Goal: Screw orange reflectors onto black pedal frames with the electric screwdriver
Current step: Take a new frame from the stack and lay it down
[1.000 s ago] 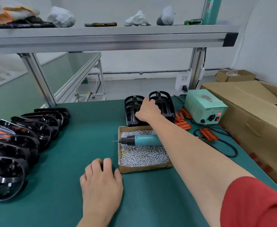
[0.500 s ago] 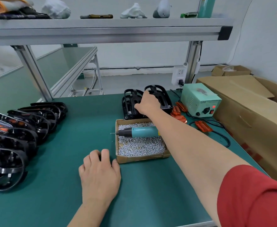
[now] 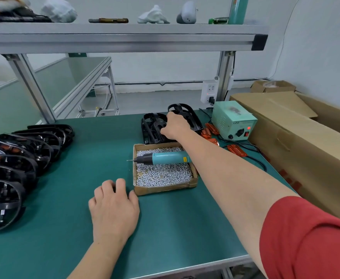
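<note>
- From my remote seat: the right hand reaches to the far side of the green surface and lands on a pair of black pedal frames standing side by side.
- Its fingers are curled down tight over the frames where the two meet. They grip plastic, but I cannot tell which frame of the pair they hold.
- The left hand rests palm down on the surface with its fingers loosely bent and holding nothing. Its thumb side lies just beside the near left corner of the cardboard box.
- The electric screwdriver, teal-bodied, lies across that box on a bed of silver screws. Its bit points left past the box's edge, and its rear end is hidden under my right forearm. Neither hand touches it.
- Orange reflectors lie loose on the surface to the right of the frames and well apart from both hands. Some lie against the foot of a pale green power unit.
- A row of black pedals is stacked along the left edge, and a few show orange inserts.
- A long cardboard carton runs down the right side, and an aluminium shelf spans the top.
</note>
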`<state>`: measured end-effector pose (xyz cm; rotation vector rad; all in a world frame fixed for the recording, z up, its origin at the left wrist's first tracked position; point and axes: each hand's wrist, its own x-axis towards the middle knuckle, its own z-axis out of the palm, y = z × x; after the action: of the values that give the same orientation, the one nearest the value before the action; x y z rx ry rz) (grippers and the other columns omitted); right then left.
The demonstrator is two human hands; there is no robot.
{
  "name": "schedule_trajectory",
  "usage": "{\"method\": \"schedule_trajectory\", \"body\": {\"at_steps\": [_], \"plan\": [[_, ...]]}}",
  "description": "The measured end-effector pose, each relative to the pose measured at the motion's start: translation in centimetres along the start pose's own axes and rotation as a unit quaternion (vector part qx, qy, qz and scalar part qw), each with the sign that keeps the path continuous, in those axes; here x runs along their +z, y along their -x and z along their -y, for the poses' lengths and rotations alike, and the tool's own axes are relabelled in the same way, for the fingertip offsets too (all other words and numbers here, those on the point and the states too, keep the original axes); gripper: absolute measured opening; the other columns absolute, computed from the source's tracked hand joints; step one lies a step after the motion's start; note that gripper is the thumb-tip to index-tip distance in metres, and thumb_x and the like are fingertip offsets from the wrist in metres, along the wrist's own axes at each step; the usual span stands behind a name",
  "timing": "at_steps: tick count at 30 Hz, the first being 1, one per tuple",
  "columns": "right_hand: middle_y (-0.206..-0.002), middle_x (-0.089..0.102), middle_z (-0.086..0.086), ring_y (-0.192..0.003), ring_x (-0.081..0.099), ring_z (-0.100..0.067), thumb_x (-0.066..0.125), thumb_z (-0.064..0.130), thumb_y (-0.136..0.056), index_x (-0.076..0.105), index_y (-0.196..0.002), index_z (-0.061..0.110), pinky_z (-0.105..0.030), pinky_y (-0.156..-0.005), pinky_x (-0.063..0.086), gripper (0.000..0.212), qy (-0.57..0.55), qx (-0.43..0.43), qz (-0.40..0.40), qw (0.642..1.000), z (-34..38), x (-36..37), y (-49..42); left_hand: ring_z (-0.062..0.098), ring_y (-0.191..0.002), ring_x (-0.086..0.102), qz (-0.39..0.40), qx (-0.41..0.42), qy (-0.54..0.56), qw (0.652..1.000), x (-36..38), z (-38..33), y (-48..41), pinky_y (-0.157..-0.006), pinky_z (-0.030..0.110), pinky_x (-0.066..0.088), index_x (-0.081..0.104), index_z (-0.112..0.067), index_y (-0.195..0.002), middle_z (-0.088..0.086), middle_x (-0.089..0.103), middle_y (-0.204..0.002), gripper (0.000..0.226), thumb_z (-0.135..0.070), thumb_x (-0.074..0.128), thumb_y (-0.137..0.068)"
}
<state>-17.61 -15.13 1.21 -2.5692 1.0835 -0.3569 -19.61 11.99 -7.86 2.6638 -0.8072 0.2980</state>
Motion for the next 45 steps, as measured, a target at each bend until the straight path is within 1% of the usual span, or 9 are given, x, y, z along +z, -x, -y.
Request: {"method": "schedule_trajectory", "body": {"at_steps": [5, 13, 19, 23, 29, 36, 39, 42, 45], "plan": [[-0.131, 0.062, -0.013, -0.117, 0.061, -0.032, 0.068, 0.02, -0.09, 0.048, -0.142, 0.01, -0.035, -0.085, 0.049, 0.056, -0.021, -0.013, 0.002, 1.0, -0.4, -0.1, 0.5, 0.035, -0.107, 0.044, 0.008, -0.002, -0.005, 1.0, -0.2, 0.0, 0.0, -0.089, 0.047, 0.035, 0.054, -0.013, -0.107, 0.013, 0.052, -0.117, 0.026, -0.035, 0.052, -0.092], [-0.137, 0.061, -0.01, -0.12, 0.06, -0.031, 0.069, 0.015, -0.088, 0.049, -0.144, 0.015, -0.031, -0.084, 0.046, 0.059, -0.018, -0.036, 0.005, 0.999, -1.3, -1.1, 1.7, 0.037, -0.106, 0.045, 0.014, 0.001, -0.003, 1.0, -0.4, -0.1, 0.0, -0.089, 0.049, 0.036, 0.055, -0.011, -0.106, 0.016, 0.053, -0.116, 0.027, -0.033, 0.054, -0.091], [-0.143, 0.058, -0.009, -0.126, 0.057, -0.029, 0.067, 0.015, -0.089, 0.047, -0.148, 0.015, -0.037, -0.1, 0.049, 0.062, -0.047, -0.071, -0.02, 0.996, -1.5, -2.7, 2.9, 0.037, -0.109, 0.044, 0.025, -0.005, -0.008, 1.0, -0.7, -0.3, 0.1, -0.09, 0.047, 0.036, 0.054, -0.01, -0.108, 0.015, 0.052, -0.118, 0.028, -0.034, 0.052, -0.093], [-0.141, 0.059, -0.007, -0.129, 0.054, -0.025, 0.068, 0.018, -0.089, 0.051, -0.146, 0.014, -0.041, -0.109, 0.044, 0.059, -0.121, -0.074, -0.043, 0.989, -1.1, -3.7, 4.5, 0.037, -0.109, 0.045, 0.023, -0.002, -0.009, 1.0, -0.9, -0.2, 0.1, -0.09, 0.047, 0.036, 0.054, -0.01, -0.108, 0.015, 0.052, -0.118, 0.028, -0.033, 0.052, -0.094], [-0.134, 0.064, -0.006, -0.124, 0.058, -0.021, 0.074, 0.015, -0.088, 0.058, -0.139, 0.014, -0.037, -0.109, 0.044, 0.053, -0.291, -0.068, -0.062, 0.952, -1.1, -3.4, 8.8, 0.039, -0.106, 0.045, 0.01, -0.003, 0.017, 1.0, -0.6, 0.1, 0.0, -0.087, 0.05, 0.036, 0.055, -0.008, -0.103, 0.017, 0.053, -0.113, 0.019, -0.025, 0.051, -0.095], [-0.116, 0.066, 0.013, -0.108, 0.06, 0.0, 0.075, 0.011, -0.087, 0.06, -0.134, 0.015, -0.029, -0.108, 0.045, 0.05, -0.436, -0.055, -0.049, 0.897, -1.2, -0.5, 14.3, 0.04, -0.115, 0.04, -0.004, -0.028, 0.152, 0.988, -0.5, 1.0, -0.6, -0.098, 0.049, 0.033, 0.06, -0.004, -0.111, 0.02, 0.051, -0.122, 0.02, -0.014, 0.053, -0.094], [-0.121, 0.065, 0.013, -0.115, 0.059, -0.002, 0.075, 0.014, -0.087, 0.06, -0.135, 0.018, -0.026, -0.107, 0.045, 0.051, -0.456, -0.06, -0.047, 0.887, -1.1, 0.9, 16.3, 0.04, -0.117, 0.04, -0.021, -0.025, 0.221, 0.975, -0.9, 1.4, -0.5, -0.102, 0.044, 0.029, 0.06, 0.001, -0.111, 0.023, 0.054, -0.12, 0.02, -0.009, 0.057, -0.093], [-0.121, 0.065, 0.019, -0.122, 0.059, -0.004, 0.075, 0.02, -0.084, 0.062, -0.133, 0.025, -0.031, -0.109, 0.046, 0.051, -0.471, -0.061, -0.049, 0.879, -1.1, 2.0, 17.9, 0.036, -0.116, 0.042, -0.042, -0.05, 0.298, 0.952, -1.8, 1.4, 0.2, -0.101, 0.041, 0.031, 0.061, 0.0, -0.111, 0.021, 0.054, -0.118, 0.021, -0.012, 0.058, -0.094], [-0.121, 0.069, 0.016, -0.119, 0.063, -0.004, 0.075, 0.022, -0.081, 0.065, -0.118, 0.04, -0.037, -0.109, 0.048, 0.042, -0.498, -0.055, -0.045, 0.864, -1.0, 2.8, 19.2, 0.027, -0.105, 0.05, -0.037, -0.052, 0.377, 0.924, -2.5, 1.0, 1.4, -0.09, 0.033, 0.036, 0.062, -0.01, -0.103, 0.012, 0.058, -0.109, 0.013, -0.021, 0.058, -0.096]]}}
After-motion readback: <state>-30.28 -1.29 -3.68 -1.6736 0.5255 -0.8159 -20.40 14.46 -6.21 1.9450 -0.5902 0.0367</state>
